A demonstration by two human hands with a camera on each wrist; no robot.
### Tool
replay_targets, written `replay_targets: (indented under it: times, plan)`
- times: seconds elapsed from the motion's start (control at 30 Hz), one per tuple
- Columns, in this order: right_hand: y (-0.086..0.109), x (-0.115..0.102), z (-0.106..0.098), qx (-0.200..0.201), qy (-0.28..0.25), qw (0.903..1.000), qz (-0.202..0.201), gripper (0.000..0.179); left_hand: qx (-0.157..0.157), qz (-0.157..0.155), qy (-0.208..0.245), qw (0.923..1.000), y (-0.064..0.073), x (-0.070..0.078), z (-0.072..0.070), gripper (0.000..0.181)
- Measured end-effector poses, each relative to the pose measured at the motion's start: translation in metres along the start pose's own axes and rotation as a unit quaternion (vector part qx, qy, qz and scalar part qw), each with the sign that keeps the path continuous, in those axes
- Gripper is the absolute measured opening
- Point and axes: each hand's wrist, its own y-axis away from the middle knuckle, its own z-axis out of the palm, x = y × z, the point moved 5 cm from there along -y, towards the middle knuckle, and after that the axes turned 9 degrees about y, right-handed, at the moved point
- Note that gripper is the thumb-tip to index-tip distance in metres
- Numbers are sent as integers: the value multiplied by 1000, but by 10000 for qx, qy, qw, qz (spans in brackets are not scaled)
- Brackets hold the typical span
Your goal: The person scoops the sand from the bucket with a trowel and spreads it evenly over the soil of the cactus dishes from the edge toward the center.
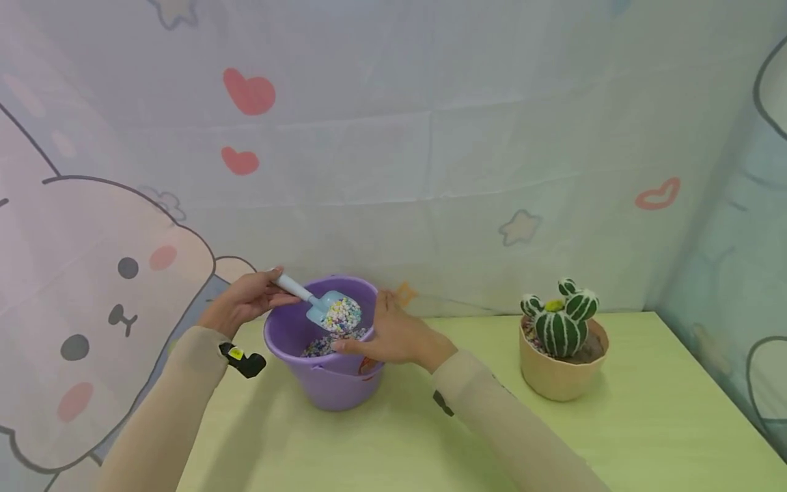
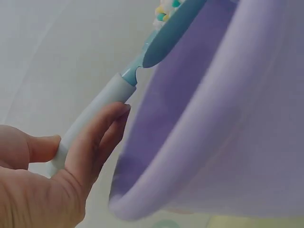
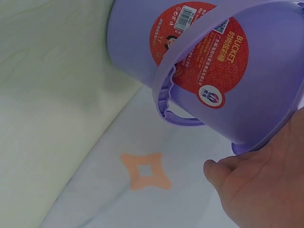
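Note:
My left hand grips the white handle of a small toy shovel beside the left rim of a purple bucket. The light-blue blade, heaped with small multicoloured beads, is over the bucket's opening. More beads lie inside the bucket. In the left wrist view, fingers and thumb close round the shovel handle. My right hand rests at the bucket's right rim, thumb stretched across the front rim and fingers extended toward the back. The right wrist view shows that hand against the rim, partly covering it.
A potted cactus in a tan pot stands at the right of the pale green table. The bucket's handle hangs over its red label. A printed cloth hangs close behind the table.

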Motion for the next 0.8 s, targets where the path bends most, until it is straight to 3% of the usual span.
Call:
replay_targets:
  times: [0.3, 0.53, 0.8]
  plan:
    - [-1, 2, 0, 120, -145, 9998, -64, 140, 109, 166, 912, 9956, 12, 3, -15, 23]
    - [-1, 2, 1, 128, -118, 9998, -45, 140, 110, 391, 1886, 9812, 26, 1, -20, 21]
    - [-2, 1, 0, 190, -180, 9996, -50, 136, 160, 476, 2231, 9735, 37, -7, -26, 23]
